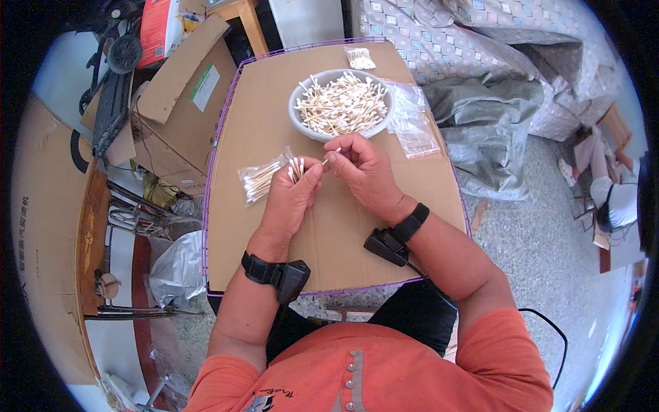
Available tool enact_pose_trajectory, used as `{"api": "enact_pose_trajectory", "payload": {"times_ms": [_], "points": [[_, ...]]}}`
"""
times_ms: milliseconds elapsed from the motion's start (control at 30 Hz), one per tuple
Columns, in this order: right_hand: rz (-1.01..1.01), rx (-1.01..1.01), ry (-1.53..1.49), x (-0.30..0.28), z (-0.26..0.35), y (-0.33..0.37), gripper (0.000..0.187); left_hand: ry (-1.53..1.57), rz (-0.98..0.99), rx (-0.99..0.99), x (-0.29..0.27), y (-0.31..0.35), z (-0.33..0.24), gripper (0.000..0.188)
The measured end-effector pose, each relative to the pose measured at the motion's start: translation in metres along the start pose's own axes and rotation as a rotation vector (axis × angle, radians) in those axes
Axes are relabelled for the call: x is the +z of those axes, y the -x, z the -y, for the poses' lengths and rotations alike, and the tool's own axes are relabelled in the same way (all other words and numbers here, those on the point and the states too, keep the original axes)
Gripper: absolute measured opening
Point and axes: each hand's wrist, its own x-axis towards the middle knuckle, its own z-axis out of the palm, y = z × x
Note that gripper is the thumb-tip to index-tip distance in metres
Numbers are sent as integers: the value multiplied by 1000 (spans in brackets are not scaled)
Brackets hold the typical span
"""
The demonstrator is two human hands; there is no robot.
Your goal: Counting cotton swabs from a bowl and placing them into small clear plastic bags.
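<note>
My left hand [292, 196] is closed around a small bunch of cotton swabs [296, 169], their white tips sticking up above the fingers. Close beside it, my right hand [364, 172] pinches a single cotton swab [332, 156] between thumb and forefinger, its other end reaching toward the left hand. Just beyond the hands stands a grey bowl [295, 121] heaped with loose cotton swabs [343, 103]. A clear bag filled with swabs [261, 180] lies left of my left hand, partly covered by it.
Flat clear plastic bags [414, 123] lie right of the bowl, and a small filled bag [360, 58] sits behind it. Cardboard [357, 254] covers the tabletop. Large cardboard boxes [182, 103] stand at the left. Grey plastic sheeting [487, 130] lies at the right; another person [611, 196] sits beyond.
</note>
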Motion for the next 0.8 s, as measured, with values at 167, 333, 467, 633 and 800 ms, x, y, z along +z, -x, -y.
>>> {"api": "enact_pose_trajectory", "payload": {"times_ms": [167,333,467,633,800], "points": [[-4,-1,1,0,2,0,12,-1,7,-19,-1,0,-1,13],[6,-9,68,-1,-3,-1,11,2,-41,34,-1,-1,3,13],[39,10,80,-1,-6,-1,11,51,-94,99,-4,-3,5,13],[38,41,108,0,-5,0,8,76,-130,129,-2,-2,3,13],[86,52,183,1,-2,0,9,100,-122,138,-3,-1,2,14]]}}
